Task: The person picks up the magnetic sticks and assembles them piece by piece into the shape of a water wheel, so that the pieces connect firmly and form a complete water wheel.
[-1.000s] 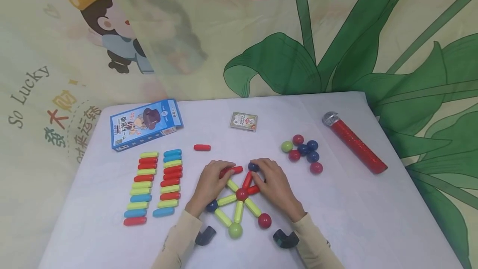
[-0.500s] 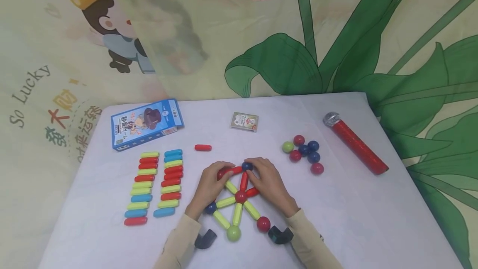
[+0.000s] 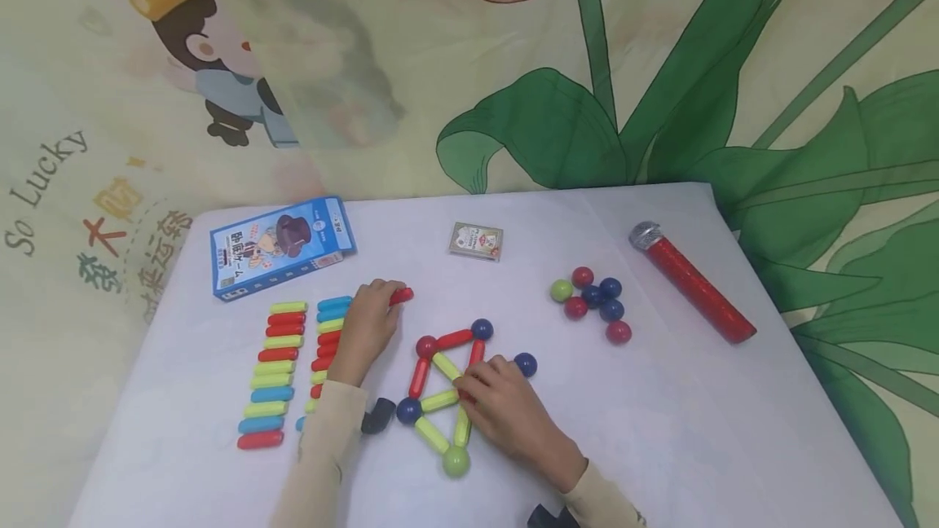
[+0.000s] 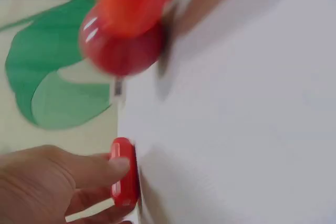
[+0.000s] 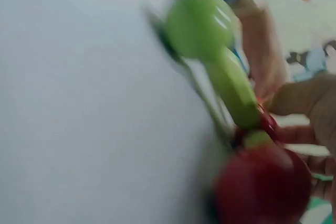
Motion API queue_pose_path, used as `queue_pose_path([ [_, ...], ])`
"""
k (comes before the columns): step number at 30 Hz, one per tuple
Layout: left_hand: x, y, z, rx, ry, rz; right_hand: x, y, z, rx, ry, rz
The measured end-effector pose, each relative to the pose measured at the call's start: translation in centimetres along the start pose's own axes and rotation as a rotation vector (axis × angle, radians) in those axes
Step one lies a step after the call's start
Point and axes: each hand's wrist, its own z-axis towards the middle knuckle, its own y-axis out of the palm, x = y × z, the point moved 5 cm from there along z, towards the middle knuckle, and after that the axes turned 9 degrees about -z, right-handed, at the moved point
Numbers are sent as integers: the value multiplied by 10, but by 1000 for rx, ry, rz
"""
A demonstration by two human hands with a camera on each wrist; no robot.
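Observation:
My left hand pinches a red magnetic rod at the table's middle left, thumb on its near side. My right hand reaches over a flat wheel of magnetic rods and balls, its thumb and fingers around the red centre ball. Around the wheel's edge show a red ball, a dark blue ball, another dark blue ball and a green ball. Red rods and yellow-green rods join them. A third dark blue ball shows beyond the right hand, which hides the wheel's right part.
Two columns of coloured rods lie at left, one partly under the left arm. Loose balls cluster right of the wheel. Along the back are a blue box, a small card pack and a red microphone.
My left hand has left the wheel's upper-left red ball and moved up-left to the lone red rod. My right hand has let go of the top blue ball and moved down to the centre.

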Motion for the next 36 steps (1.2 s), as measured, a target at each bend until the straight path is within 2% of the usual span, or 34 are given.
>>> queue_pose_path([
  [2, 3, 3, -2, -22, 8, 22, -6, 2, -3, -30, -13, -42],
  [3, 6, 4, -3, -31, 12, 2, -8, 3, -4, -38, -13, -54],
  [5, 13, 6, -7, -77, 18, -82, -7, 3, -5, -54, 0, -66],
  [9, 27, 10, -20, -223, 19, -312, -3, 1, -4, -67, -2, -69],
  [12, 32, 13, -32, -280, 28, -372, 3, 0, -4, -63, -2, -77],
  [16, 29, 9, -49, -264, 9, -341, 15, -3, -3, -60, 35, -93],
  [18, 28, 8, -58, -282, 3, -338, 20, -4, -3, -61, 60, -86],
  [21, 31, 7, -65, -319, 44, -368, 24, -4, -4, -71, 72, -47],
  [23, 36, 7, -63, -306, 93, -399, 24, -4, -4, -79, 58, -7],
  [26, 44, 9, -54, -232, 152, -400, 19, -3, -5, -86, 16, 33],
  [28, 47, 13, -48, -186, 144, -362, 15, -2, -6, -88, -7, 44],
  [30, 47, 19, -44, -170, 116, -305, 11, -2, -6, -87, -14, 48],
  [33, 46, 28, -42, -180, 74, -243, 9, -2, -7, -91, -8, 39],
  [36, 46, 35, -42, -196, 67, -198, 10, -3, -7, -114, 13, 37],
])
